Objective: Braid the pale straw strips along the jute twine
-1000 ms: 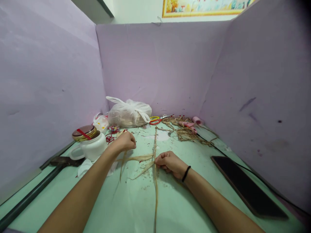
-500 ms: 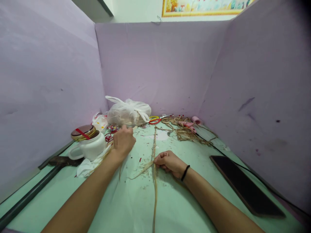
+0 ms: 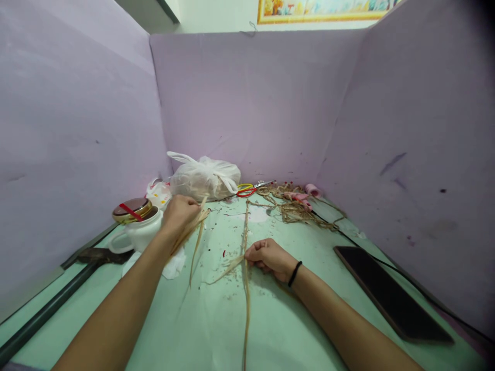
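Observation:
My right hand (image 3: 270, 260) is closed in a pinch on a thin tan plant-fibre cord (image 3: 245, 232) that runs lengthwise down the middle of the table. From the pinch point, a loose flat fibre end (image 3: 230, 269) sticks out to the left, and a long strand (image 3: 247, 314) trails toward me. My left hand (image 3: 182, 214) is closed over a bundle of dry tan fibre strips (image 3: 196, 232), with one pale strip end (image 3: 203, 202) poking out past its fingertips. Under that bundle lies crumpled white tissue (image 3: 176, 265).
Left: white cup (image 3: 145, 234), gold-rimmed lid (image 3: 132, 210), hammer (image 3: 95, 257). Back: knotted white plastic bag (image 3: 207, 178), red-and-yellow scissors (image 3: 249, 189), tangled twine (image 3: 296, 211), pink roll (image 3: 312, 190). Right: dark flat phone (image 3: 390, 293) beside a black cable (image 3: 406, 286). Lilac panels (image 3: 251, 103) enclose the table.
My left hand has shifted left and slightly up, and more of the fibre bundle shows beneath it. My right hand stays in place on the cord.

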Demonstrator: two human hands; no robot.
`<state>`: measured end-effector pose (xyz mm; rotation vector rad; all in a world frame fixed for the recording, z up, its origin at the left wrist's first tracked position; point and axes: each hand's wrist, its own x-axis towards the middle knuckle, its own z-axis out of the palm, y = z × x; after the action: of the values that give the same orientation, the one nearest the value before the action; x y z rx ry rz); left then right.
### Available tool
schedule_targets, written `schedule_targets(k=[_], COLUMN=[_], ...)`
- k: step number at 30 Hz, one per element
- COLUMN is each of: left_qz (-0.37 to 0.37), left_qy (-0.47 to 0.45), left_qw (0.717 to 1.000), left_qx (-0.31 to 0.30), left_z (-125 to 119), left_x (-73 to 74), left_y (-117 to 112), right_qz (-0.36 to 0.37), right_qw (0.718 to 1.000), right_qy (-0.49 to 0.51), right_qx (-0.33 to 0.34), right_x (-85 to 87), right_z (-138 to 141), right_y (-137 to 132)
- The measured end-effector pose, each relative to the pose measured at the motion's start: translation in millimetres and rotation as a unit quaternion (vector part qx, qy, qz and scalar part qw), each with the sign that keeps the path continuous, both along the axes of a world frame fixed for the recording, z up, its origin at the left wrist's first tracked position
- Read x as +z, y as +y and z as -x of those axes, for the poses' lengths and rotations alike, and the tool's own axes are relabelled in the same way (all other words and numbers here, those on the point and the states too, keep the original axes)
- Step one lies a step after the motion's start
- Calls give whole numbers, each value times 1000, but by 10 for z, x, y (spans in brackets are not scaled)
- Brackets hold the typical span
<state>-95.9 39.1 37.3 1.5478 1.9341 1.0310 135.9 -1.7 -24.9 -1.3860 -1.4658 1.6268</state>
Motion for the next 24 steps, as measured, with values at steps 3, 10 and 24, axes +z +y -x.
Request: schedule_targets(k=[3, 10, 24], left_qz=[-73, 216, 285], left_qy=[48, -64, 76], left_qw=[994, 926, 891], left_qx=[61, -301, -346], left_z=[-1, -369, -533], left_x=[41, 85, -207], left_y=[-16, -251, -223], right_qz=[0, -4, -3], right_qw=[1000, 1000, 1000], right_qy=[1, 16, 28], right_qx=[1, 8, 5], right_x=[-7, -3, 21], right_z=[4, -12, -2], right_y=[0, -6, -13])
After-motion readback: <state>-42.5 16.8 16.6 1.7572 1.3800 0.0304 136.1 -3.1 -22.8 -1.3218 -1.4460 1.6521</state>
